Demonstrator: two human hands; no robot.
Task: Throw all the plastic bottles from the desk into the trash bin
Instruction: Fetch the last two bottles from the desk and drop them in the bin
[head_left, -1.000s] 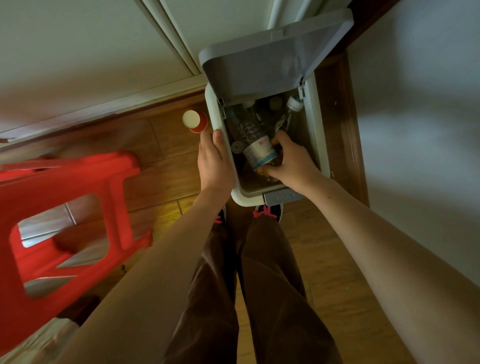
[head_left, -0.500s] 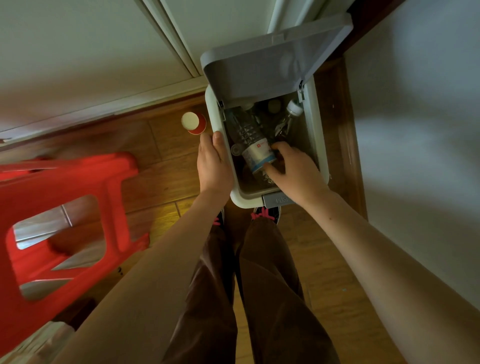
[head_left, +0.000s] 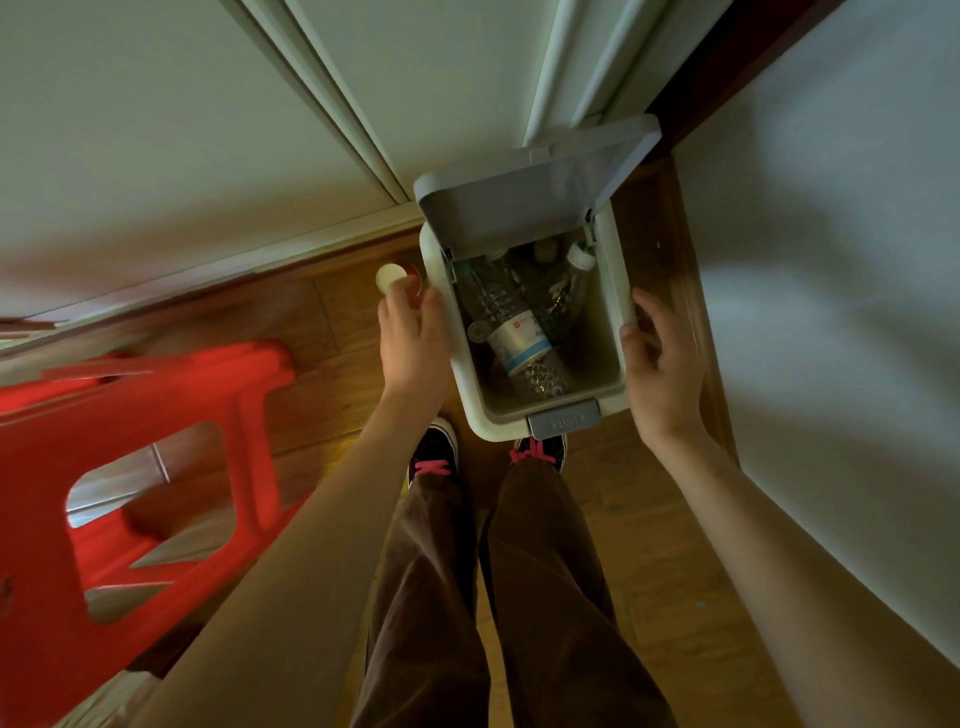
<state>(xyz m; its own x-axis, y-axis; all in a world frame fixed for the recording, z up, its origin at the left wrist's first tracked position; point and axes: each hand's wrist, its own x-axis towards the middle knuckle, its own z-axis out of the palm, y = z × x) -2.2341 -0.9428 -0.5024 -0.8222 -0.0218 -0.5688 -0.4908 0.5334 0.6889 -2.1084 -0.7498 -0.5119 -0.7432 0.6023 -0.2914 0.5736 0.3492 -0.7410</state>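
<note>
Plastic bottles (head_left: 519, 332) inside open trash bin (head_left: 608, 306)

The grey latch tab (head_left: 563, 419) on the front rim of the white plastic trash bin (head_left: 608, 291) below me reads "PUSH". The clear plastic bottle's white label (head_left: 519, 338) carries a small red square logo; its print is too small to read.

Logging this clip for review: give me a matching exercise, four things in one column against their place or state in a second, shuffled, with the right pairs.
Things:
1. labelled bottle
2. bin lid
3. red stool
4. right hand

Places or states:
A. swung up, open
B. beside the trash bin's right wall, empty
C. lying inside the trash bin
D. on the floor, on the person's left

Pairs: 1-C, 2-A, 3-D, 4-B
</note>
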